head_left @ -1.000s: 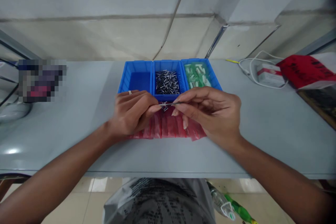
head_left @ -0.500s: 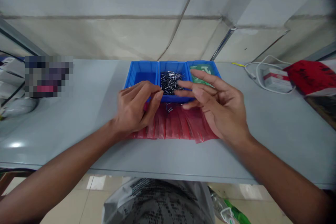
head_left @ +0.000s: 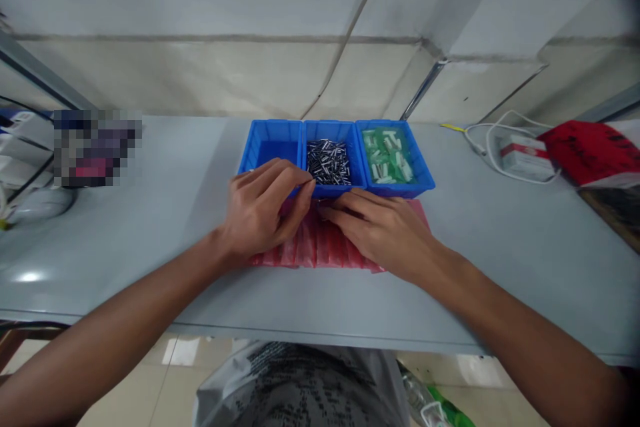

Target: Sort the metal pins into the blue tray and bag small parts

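Several red plastic bags (head_left: 320, 243) lie in an overlapping row on the table, in front of three joined blue bins. Dark and silvery metal pins (head_left: 329, 161) fill part of the middle bin (head_left: 357, 177). Green bags with white pieces (head_left: 389, 155) lie in the right bin (head_left: 423, 173); the left bin (head_left: 275, 133) shows a bare blue bottom. My left hand (head_left: 265, 207) is pinched over the bags' left part, its fingertips hiding whatever is between them. Beside it, my right hand (head_left: 385, 230) rests low over the bags, fingers together at some small metal pieces; its grip is hidden.
On the right of the table (head_left: 525, 267) lie a white cable (head_left: 493, 163), a red and white box (head_left: 525, 157) and a red bag (head_left: 585, 150). White devices with black cables stand at the far left. A wall rises behind the bins.
My right hand has come down and left from above the right bin onto the red bags, its spread fingers now together. My left hand keeps its pinch, nearly in place.
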`<action>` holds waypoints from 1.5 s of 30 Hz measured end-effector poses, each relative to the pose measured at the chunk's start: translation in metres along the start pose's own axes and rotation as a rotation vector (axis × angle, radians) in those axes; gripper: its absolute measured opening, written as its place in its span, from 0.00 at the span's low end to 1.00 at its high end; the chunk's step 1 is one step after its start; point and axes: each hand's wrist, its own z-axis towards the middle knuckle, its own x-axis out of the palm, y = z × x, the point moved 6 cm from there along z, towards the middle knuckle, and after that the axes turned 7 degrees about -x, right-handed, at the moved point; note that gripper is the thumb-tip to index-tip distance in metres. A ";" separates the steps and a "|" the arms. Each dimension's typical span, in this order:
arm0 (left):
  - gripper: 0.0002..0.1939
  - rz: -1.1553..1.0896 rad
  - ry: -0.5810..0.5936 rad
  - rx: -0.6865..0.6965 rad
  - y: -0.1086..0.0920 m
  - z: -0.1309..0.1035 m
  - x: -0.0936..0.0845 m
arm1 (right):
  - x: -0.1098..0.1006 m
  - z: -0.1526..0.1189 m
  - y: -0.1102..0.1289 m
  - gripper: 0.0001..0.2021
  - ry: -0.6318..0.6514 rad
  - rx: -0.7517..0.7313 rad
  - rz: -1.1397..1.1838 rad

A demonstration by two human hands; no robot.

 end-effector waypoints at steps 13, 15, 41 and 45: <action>0.11 0.018 0.069 0.196 -0.006 -0.007 0.007 | -0.019 0.002 -0.008 0.14 -0.247 0.153 0.268; 0.11 0.031 0.088 0.212 -0.006 -0.008 0.009 | -0.021 0.002 -0.010 0.13 -0.311 0.167 0.332; 0.09 -0.078 0.061 0.201 -0.012 -0.005 0.002 | -0.035 -0.011 -0.013 0.02 -0.675 0.498 0.533; 0.04 -0.080 0.011 0.147 -0.009 -0.002 -0.003 | -0.036 -0.010 -0.011 0.07 -0.689 0.458 0.639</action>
